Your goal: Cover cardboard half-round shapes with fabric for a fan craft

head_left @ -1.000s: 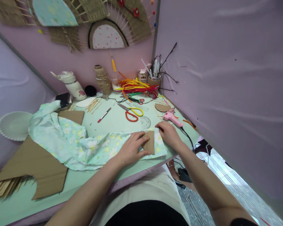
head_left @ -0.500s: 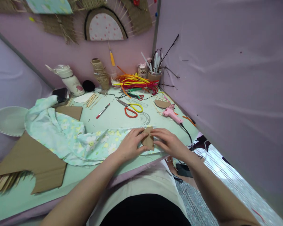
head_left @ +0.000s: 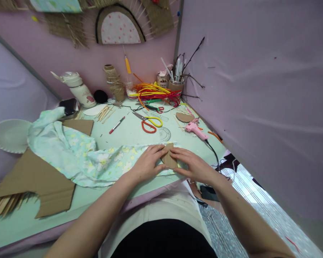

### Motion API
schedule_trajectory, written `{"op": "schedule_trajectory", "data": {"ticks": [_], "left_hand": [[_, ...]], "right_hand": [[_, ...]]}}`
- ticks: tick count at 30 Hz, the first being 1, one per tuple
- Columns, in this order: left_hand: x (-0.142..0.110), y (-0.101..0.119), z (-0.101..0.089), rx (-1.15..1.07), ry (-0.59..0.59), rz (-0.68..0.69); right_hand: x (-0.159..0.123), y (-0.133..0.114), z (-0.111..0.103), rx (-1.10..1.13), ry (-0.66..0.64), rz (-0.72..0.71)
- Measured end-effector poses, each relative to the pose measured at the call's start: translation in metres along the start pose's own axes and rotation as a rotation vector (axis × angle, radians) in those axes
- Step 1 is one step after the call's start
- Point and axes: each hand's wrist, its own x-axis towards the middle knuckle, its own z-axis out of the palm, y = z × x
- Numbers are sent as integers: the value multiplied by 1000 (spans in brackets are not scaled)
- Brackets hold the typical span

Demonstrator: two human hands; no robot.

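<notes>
Clock directions taken from the small cardboard piece (head_left: 169,159), which lies on the near part of the bench (head_left: 129,138), on the right-hand end of the floral cloth (head_left: 107,163).

Left hand (head_left: 148,162), at 9 o'clock: partly open, thumb and fingers apart, fingertips on the piece's left portion. Right hand (head_left: 193,165), at 3 o'clock: likewise partly open, fingertips on the right portion. Neither is closed in a fist; whether either pinches an edge, cannot tell.

Inference: contact from both sides probably steadies the card and keeps it square on the cloth. The bunched remainder trails toward 9 o'clock, seemingly so the working end can lie flat.

Protractor (head_left: 165,134) at 12, scissors (head_left: 149,122) at 11, pink glue gun (head_left: 196,129) at 1–2 o'clock: all apart from the hands, presumably parked within reach without crowding the cloth.
</notes>
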Motion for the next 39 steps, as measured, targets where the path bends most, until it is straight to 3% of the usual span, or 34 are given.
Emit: {"op": "schedule_trajectory", "data": {"ticks": [4, 9, 18, 23, 26, 30, 35, 39], "left_hand": [[1, 0, 0, -6, 16, -12], [2, 0, -1, -25, 11, -16], [2, 0, 0, -10, 0, -12], [-1, 3, -7, -86, 10, -35], [-10, -1, -23, -105, 98, -106], [-28, -18, -53, 91, 191, -220], [-47, -43, -100, 382, 102, -443], [-60, -65, -148, 327, -40, -570]], "right_hand": [[-2, 0, -8, 101, 38, 53], [-5, 12, -16, 161, 203, 184], [9, 11, -19, 159, 245, 290], [29, 0, -22, 90, 246, 232], [40, -3, -25, 51, 230, 193], [54, -5, -33, -18, 128, 171], [78, -5, -35, -155, -128, 224], [91, -2, -31, -236, -246, 276]]}}
